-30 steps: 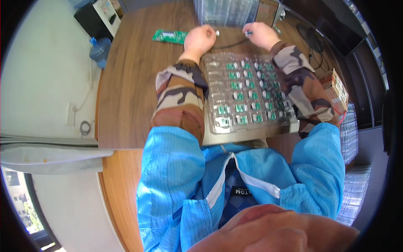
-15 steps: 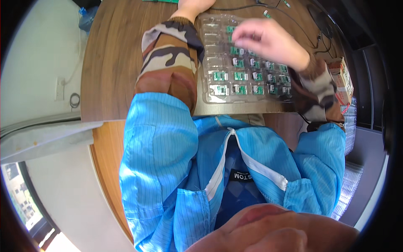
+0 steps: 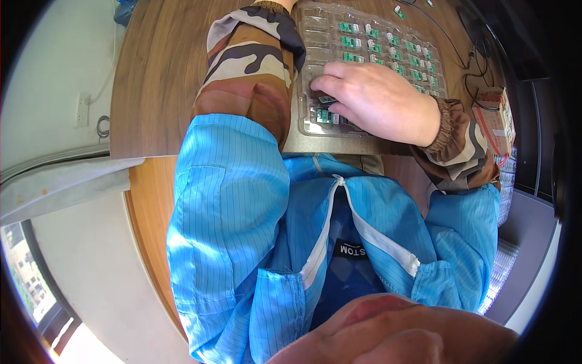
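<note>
A clear plastic tray [image 3: 305,76] with several small compartments lies on the desk, many of them holding little green circuit boards [image 3: 353,42]. My right hand [image 3: 379,100] reaches over its near left part, thumb and fingers pinched about one small circuit board [image 3: 326,99] that shows between them. Just in front of the thumb another green board [image 3: 328,116] sits in the corner compartment. At the top edge only the wrist of my left hand [image 3: 276,3] shows, by the tray's far left corner; its fingers are out of the picture.
The tray rests on a brown wooden desk [image 3: 163,79], close to its front edge. Beyond it lie a loose green board [image 3: 399,12] and a dark cable [image 3: 448,39]. A cardboard box [image 3: 494,121] stands at the right, with stacked clear trays [image 3: 504,261] lower down.
My right hand has come from above the middle of the tray to its near left corner and closed on a circuit board. The view has shifted, and my left hand has mostly left it.
</note>
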Motion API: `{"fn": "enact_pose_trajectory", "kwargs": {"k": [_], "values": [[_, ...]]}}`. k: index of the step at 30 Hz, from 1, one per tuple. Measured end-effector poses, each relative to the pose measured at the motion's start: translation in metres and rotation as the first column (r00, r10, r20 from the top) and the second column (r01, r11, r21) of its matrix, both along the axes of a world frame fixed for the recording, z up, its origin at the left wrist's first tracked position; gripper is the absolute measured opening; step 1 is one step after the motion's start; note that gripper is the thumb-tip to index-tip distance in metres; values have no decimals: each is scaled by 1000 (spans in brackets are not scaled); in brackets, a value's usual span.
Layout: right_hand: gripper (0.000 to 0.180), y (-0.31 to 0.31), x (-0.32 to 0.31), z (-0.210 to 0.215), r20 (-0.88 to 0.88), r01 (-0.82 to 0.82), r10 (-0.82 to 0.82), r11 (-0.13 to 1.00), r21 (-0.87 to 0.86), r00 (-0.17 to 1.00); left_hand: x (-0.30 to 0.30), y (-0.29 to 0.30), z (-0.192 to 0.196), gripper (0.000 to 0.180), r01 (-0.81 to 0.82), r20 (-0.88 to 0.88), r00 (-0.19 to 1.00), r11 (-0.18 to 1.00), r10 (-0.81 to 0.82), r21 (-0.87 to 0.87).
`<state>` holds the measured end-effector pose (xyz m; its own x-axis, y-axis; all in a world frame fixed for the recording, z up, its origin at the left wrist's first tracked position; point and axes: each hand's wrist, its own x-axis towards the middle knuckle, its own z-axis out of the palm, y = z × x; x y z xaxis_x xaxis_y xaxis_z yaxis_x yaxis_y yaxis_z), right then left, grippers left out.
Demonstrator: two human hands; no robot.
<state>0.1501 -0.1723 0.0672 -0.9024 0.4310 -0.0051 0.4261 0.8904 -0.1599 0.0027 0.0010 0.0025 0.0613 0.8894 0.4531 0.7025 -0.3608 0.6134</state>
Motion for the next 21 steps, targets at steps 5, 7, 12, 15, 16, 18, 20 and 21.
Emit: {"fn": "enact_pose_trajectory", "kwargs": {"k": [5,7,12,15,16,18,20,21], "values": [[11,5,-4,13,54,-3,11,991,-137,998,0,-3,2,21,-4,26,1000,1000,4,-6],[9,11,-2,14,-28,-20,15,986,-167,999,-2,-4,1,21,-6,18,1000,1000,7,-8],[10,62,11,26,-161,207,-207,978,-14,965,0,-4,3,20,-15,8,1000,1000,15,-20],[12,108,20,20,-384,248,-474,826,-507,792,1,-4,1,21,-26,5,1000,1000,26,-11],[13,119,23,20,-300,300,-629,668,-681,718,0,-5,5,21,-30,3,1000,999,30,-17],[16,140,27,12,-248,163,-767,416,-895,592,-2,-4,5,20,-19,7,1000,999,20,-39],[16,150,21,9,-245,117,-803,361,-925,544,-9,6,-12,22,-10,-33,999,1000,9,-12],[16,157,24,5,-225,72,-849,293,-953,479,-4,8,-14,22,2,-8,1000,1000,-3,-29]]}}
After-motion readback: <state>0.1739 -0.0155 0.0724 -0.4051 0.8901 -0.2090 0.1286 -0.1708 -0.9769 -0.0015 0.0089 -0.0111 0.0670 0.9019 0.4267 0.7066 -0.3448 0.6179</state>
